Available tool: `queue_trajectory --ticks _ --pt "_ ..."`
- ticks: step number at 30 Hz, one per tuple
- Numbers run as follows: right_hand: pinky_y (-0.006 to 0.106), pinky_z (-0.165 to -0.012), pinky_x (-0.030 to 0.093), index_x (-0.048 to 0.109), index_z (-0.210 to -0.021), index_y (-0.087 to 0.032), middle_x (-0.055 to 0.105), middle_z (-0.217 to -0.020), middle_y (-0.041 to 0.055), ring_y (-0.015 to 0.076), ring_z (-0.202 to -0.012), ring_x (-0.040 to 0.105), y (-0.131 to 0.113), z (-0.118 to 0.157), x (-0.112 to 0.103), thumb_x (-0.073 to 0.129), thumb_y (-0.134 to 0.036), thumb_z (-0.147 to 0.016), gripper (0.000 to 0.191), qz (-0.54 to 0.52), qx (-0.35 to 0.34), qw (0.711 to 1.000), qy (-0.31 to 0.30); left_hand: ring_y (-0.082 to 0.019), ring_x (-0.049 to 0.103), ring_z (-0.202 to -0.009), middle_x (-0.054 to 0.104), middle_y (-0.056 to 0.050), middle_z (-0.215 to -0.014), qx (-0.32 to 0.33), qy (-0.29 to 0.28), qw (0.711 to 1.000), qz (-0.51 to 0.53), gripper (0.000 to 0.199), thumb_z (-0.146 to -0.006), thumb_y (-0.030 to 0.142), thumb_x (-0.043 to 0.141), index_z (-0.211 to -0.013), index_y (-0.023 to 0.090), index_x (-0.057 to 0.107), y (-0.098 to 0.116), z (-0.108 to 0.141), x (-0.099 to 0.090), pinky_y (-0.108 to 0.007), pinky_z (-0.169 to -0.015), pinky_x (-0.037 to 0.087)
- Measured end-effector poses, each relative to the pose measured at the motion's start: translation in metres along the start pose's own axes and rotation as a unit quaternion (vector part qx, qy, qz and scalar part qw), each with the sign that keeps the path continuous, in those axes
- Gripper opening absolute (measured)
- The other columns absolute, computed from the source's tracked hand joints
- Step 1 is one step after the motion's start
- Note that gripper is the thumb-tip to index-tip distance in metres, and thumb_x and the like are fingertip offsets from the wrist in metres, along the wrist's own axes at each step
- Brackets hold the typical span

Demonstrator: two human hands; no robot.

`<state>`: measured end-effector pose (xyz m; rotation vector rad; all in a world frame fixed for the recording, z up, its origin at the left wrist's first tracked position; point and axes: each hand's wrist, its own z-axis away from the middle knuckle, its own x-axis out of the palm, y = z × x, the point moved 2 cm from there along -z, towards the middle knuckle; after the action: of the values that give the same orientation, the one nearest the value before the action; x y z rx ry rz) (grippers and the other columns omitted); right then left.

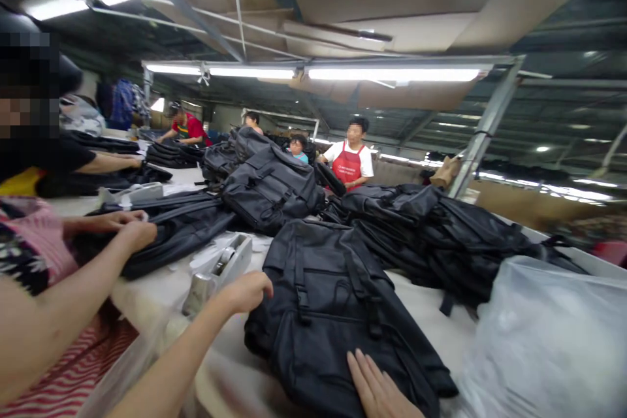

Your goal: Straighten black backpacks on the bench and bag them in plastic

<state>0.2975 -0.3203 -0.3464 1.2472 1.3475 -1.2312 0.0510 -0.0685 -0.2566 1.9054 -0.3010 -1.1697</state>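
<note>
A black backpack (333, 294) lies front side up on the pale table before me, its two buckled straps running down over the flap. At its left edge, my left hand (247, 290) has its fingers curled closed against the side of the bag; the fingertips are partly hidden. My right hand (377, 388) rests flat on the lower front, fingers stretched out. Just left of my left hand stands a grey-white tape dispenser (220, 271).
More black backpacks are heaped behind (269, 186) and to the right (421, 222). A clear plastic bag (548, 339) bulges at the right. Close on my left, a co-worker's hands (134, 228) handle another black bag. Other people work across the table, one in a red apron (347, 166).
</note>
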Motion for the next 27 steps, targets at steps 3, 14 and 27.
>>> queue_trajectory --ticks 3,14,27 --pt "0.048 -0.1 0.049 0.047 -0.141 -0.013 0.044 -0.142 0.018 0.0362 -0.13 0.047 -0.018 -0.008 -0.052 0.046 -0.005 -0.073 0.069 -0.036 -0.008 0.995 -0.088 -0.033 0.053 -0.127 0.066 -0.011 -0.127 0.024 0.083 0.996 -0.015 0.034 -0.082 0.021 0.049 -0.104 0.023 0.075 0.038 -0.001 0.028 -0.048 -0.115 0.031" --pt "0.032 -0.085 0.048 0.07 -0.101 -0.011 0.069 -0.107 0.0166 0.028 -0.101 0.065 -0.023 -0.106 -0.108 0.058 -0.029 -0.087 0.025 0.074 0.054 0.993 -0.076 -0.032 0.033 -0.143 0.045 -0.007 -0.15 0.04 -0.003 0.996 -0.083 0.048 -0.091 0.035 0.048 -0.138 0.03 0.051 0.034 0.023 0.139 -0.062 -0.122 0.006" --pt "0.028 -0.071 0.039 0.066 -0.091 -0.02 0.069 -0.093 0.0022 0.0198 -0.09 0.061 -0.028 -0.091 -0.135 0.069 -0.037 -0.085 0.018 0.036 -0.05 0.998 -0.006 -0.023 0.045 -0.135 0.051 -0.007 -0.145 0.05 0.225 0.973 -0.024 0.043 -0.096 0.036 0.034 -0.131 0.026 0.056 0.024 0.024 0.116 -0.048 -0.116 0.038"
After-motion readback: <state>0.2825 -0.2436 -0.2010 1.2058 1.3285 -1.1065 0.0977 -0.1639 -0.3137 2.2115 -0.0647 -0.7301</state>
